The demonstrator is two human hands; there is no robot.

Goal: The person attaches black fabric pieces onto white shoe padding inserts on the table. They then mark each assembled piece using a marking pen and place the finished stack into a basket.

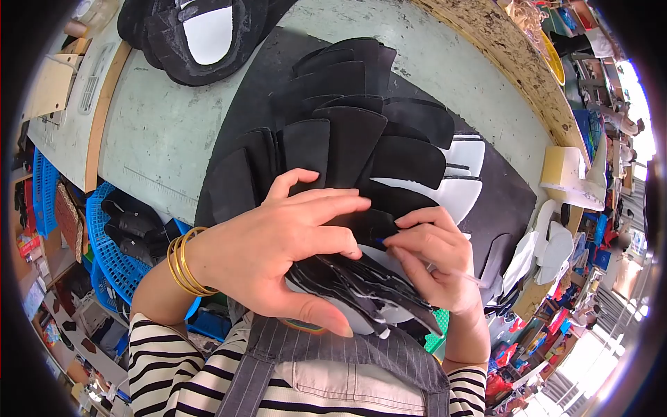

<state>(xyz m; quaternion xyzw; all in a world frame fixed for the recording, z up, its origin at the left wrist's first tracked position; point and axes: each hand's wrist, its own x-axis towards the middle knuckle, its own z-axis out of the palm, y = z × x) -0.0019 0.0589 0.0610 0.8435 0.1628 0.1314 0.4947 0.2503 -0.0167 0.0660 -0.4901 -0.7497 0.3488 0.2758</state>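
Observation:
My left hand (pixel 292 243), with gold bangles at the wrist, has its fingers spread over the lower part of the fanned black pieces (pixel 347 132). My right hand (pixel 438 257) pinches a thin clear pen with a blue tip (pixel 469 276), its tip near a black piece between my hands. Below the hands, against the apron, lies a stack of black pieces with pale edges (pixel 354 278). White pieces (pixel 462 194) stick out at the fan's right side. A large dark sheet (pixel 507 187) lies under the fan.
More black pieces with a white one (pixel 208 38) lie at the table's upper left. Blue plastic baskets (pixel 114 254) hold black items at the left. A foam block (pixel 563 167) and loose white pieces (pixel 552 243) are at the right, beside the table's wooden edge.

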